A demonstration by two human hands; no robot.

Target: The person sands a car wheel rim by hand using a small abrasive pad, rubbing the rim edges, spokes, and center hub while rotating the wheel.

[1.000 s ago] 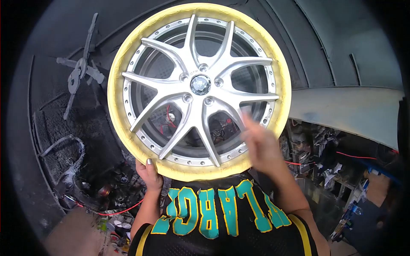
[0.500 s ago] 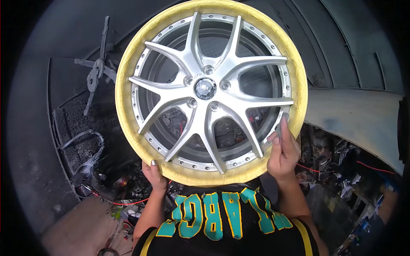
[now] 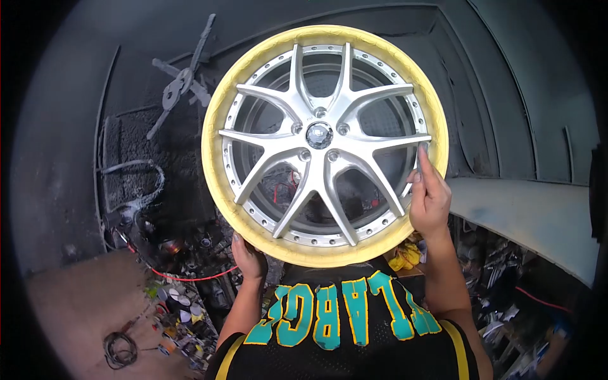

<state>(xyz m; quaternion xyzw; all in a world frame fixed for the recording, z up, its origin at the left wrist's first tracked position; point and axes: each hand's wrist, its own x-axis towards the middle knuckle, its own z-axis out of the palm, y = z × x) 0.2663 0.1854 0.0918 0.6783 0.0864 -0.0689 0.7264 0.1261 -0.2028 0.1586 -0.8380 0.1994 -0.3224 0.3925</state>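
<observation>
My right grip has a thin grey piece pinched near this spoke tip, wheel just left of it. Left grip touches its lower-left edge, farther off; can't tell if it's clenched.

A silver wheel has a yellow-covered edge. The left hand is at its seven o'clock edge; the right hand is at four o'clock, index finger extended upward.
</observation>
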